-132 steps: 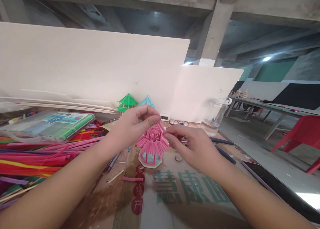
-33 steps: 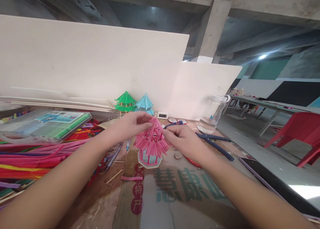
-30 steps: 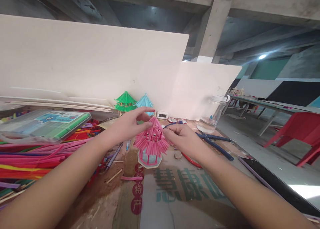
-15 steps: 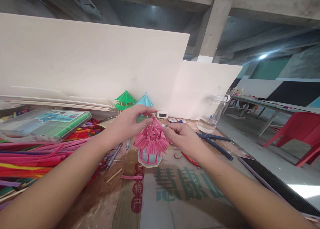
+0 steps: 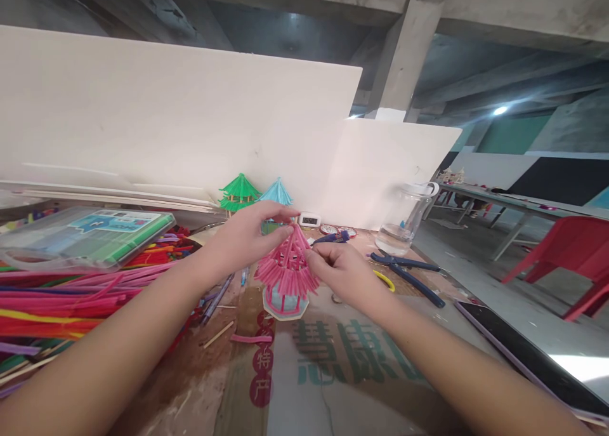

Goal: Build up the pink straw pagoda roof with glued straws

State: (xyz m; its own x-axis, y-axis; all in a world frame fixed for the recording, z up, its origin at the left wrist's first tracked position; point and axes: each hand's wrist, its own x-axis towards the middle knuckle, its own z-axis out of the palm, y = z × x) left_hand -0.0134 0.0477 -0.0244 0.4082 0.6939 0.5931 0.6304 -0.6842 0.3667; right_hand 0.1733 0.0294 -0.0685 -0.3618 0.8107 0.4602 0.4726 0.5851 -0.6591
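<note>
A pink pavilion model (image 5: pixel 288 277) with a two-tiered fuzzy roof stands upright on a pale polygonal base, near the middle of the worktable. At the left of its peak, my left hand (image 5: pixel 257 230) has thumb and fingertips closed on the top of the roof. My right hand (image 5: pixel 340 268) is pinched at the right side of the upper roof, against a pink strip there; the fingertips partly hide what they grip. A short pink strip (image 5: pixel 251 339) lies in front of the model.
Green (image 5: pixel 239 191) and light blue (image 5: pixel 277 191) pavilions stand behind. Pipe cleaners (image 5: pixel 61 303) and a plastic case (image 5: pixel 90 236) lie left. At right are pliers (image 5: pixel 409 274), a water jug (image 5: pixel 402 223), a phone (image 5: pixel 528 353) and a red chair (image 5: pixel 561 252).
My right hand has shifted slightly left and down along the roof. Beside it, a blue-handled tool and a yellow curved handle now show, while the red one is out of sight.
</note>
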